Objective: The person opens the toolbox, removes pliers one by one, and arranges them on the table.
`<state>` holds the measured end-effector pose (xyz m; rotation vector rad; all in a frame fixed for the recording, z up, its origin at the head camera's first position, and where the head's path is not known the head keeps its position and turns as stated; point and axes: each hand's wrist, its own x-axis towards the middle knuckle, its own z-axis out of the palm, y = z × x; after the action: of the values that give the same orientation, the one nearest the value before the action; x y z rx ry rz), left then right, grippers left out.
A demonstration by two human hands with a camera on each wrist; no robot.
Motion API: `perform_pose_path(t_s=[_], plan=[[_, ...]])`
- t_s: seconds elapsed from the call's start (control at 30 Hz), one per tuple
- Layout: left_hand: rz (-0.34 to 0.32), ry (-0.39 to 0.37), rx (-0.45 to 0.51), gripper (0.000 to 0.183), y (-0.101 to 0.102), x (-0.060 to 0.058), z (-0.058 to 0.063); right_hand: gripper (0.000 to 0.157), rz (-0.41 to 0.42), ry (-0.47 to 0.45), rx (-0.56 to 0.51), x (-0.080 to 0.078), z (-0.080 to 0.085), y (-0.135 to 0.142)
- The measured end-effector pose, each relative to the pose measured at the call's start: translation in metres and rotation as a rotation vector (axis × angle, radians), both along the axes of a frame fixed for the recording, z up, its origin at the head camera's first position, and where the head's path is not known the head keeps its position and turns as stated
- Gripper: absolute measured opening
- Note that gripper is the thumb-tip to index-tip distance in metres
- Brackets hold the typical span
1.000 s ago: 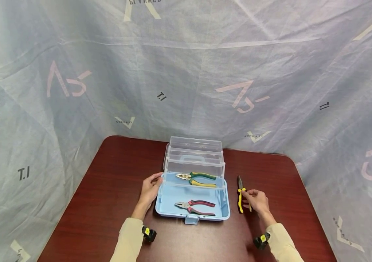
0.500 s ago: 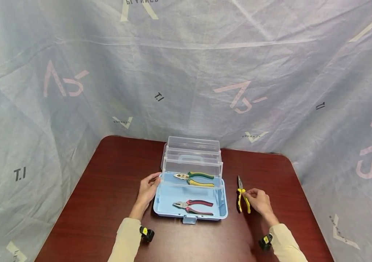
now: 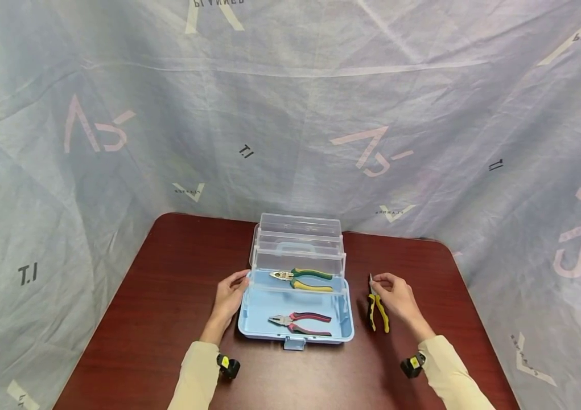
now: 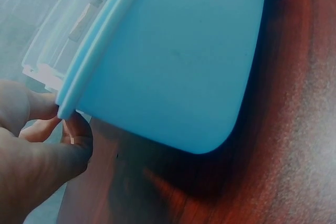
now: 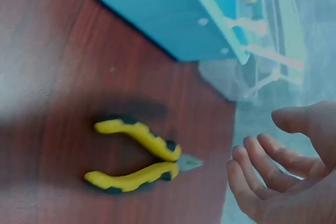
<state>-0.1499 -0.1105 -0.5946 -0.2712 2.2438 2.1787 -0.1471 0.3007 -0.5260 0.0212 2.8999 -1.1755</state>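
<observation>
Right hand (image 3: 395, 293) nearer: fingers parted, empty, at nose of yellow-and-black-handled metal pliers (image 5: 152, 173) on table (image 3: 182, 267), right of pale-blue plastic toolbox (image 4: 178, 66); handles point toward person (image 3: 195, 370). Left hand (image 3: 227, 297) pinches toolbox rim.

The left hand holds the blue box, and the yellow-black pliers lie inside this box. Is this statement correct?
No, not inside: the yellow-black pliers lie on the table beside the blue box, as the right wrist view shows. The left hand does hold the box.
</observation>
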Motion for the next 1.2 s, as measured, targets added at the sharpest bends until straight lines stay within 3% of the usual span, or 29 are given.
perform_pose_path(t_s=[0.5, 0.7, 0.93, 1.2], plan=[[0.017, 0.001, 0.011, 0.03, -0.004, 0.0, 0.001, 0.02, 0.124, 0.134, -0.086, -0.019, 0.031, -0.065], [0.015, -0.015, 0.001, 0.029, -0.005, 0.0, 0.0, 0.016, 0.226, 0.148, -0.137, -0.024, 0.037, -0.09], [0.003, 0.003, 0.007, 0.031, -0.004, 0.001, 0.0, 0.017, 0.351, 0.131, -0.143, -0.027, 0.029, -0.111], [-0.016, 0.006, 0.018, 0.034, -0.002, 0.0, -0.005, 0.025, 0.41, 0.117, -0.115, -0.025, 0.017, -0.129]])
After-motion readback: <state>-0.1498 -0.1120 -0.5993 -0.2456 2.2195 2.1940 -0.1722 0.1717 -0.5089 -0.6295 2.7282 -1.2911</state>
